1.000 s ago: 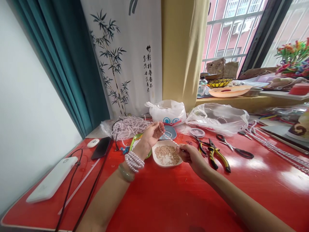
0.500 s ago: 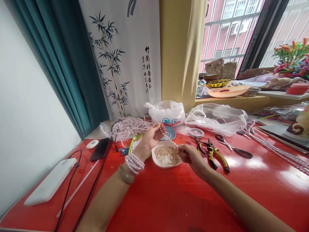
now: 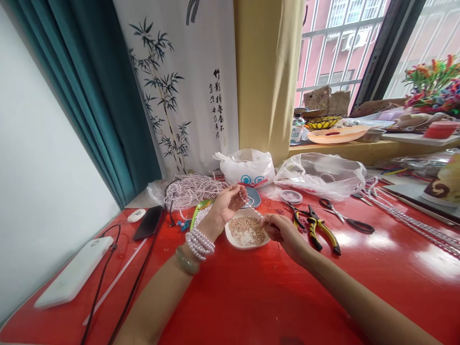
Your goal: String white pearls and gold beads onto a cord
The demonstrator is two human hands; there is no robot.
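A thin string of small pale beads (image 3: 252, 209) stretches between my two hands. My left hand (image 3: 226, 207) pinches its upper end, with a pearl bracelet (image 3: 200, 243) and a jade-coloured bangle (image 3: 187, 261) around that wrist. Lower and to the right, my right hand (image 3: 282, 230) is closed on the other end between thumb and finger. Below the string sits a white dish (image 3: 247, 245) of small gold beads (image 3: 247, 227). Partly hidden behind my left hand are a green tray (image 3: 197, 213) with pearl beads and a blue-grey dish (image 3: 254, 195).
Yellow-and-black pliers (image 3: 319, 232) and scissors (image 3: 354, 223) lie right of my right hand. Heaped pearl strands (image 3: 190, 191) and plastic bags (image 3: 247, 167) line the back. A phone (image 3: 148, 223), a white power bank (image 3: 74, 273) and cables lie left. More pearl strands (image 3: 406, 215) run along the right.
The view has shifted very slightly. Both hands keep their hold on the bead string, with almost no movement.
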